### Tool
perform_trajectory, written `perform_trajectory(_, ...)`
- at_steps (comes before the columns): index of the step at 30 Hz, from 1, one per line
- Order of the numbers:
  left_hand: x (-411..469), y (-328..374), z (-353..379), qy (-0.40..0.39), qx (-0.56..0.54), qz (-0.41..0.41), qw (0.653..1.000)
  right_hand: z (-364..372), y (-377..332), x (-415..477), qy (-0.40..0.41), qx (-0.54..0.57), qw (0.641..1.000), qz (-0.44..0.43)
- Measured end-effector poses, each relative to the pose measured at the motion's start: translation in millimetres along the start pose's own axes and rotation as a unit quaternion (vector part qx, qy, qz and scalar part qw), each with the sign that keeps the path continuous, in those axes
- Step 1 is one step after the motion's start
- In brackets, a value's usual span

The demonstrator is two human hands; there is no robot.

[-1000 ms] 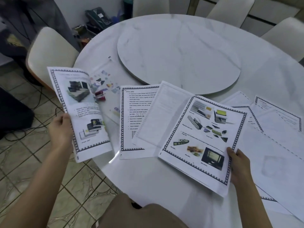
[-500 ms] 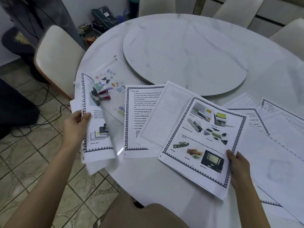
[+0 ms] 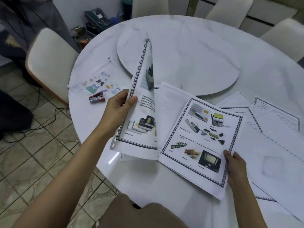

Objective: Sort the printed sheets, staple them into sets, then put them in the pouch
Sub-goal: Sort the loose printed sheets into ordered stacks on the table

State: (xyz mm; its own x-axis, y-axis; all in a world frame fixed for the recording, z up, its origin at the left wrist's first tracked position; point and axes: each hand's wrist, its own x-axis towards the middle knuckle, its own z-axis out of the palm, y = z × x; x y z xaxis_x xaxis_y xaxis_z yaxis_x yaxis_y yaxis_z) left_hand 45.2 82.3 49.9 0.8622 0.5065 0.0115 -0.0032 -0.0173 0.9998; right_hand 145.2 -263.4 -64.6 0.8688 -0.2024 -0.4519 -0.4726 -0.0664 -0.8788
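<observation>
Left hand (image 3: 118, 109): thumb and fingers pinch the left edge of a raised page (image 3: 142, 112). The page is white with a chequered black border and blurred photos, and stands tilted at 7 o'clock on the table (image 3: 263, 66).
Right hand (image 3: 235, 167): grips the right edge of a flat bordered sheet (image 3: 200, 142) printed with device photos, 5 o'clock.
Loose sheets (image 3: 271, 145): overlapping, 3 to 4 o'clock.
Stapler (image 3: 97, 98): red, 9 o'clock, just beside the clear patterned pouch (image 3: 94, 83).

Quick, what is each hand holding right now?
Left hand: pinching a raised printed sheet.
Right hand: gripping the picture page by its edge.
</observation>
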Motion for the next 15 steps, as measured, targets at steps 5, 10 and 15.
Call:
perform_trajectory(5,-10,-44,-37,0.067,0.060,-0.071,0.993,-6,2,1,0.008,-0.007,1.000,0.000)
perform_trajectory(10,-21,-78,-60,0.148,0.140,-0.136,0.970,-3,2,-2,0.002,-0.006,1.000,-0.002)
perform_trajectory(15,-24,-94,-71,0.165,0.156,-0.155,0.961,1,1,0,-0.007,-0.018,1.000,-0.007)
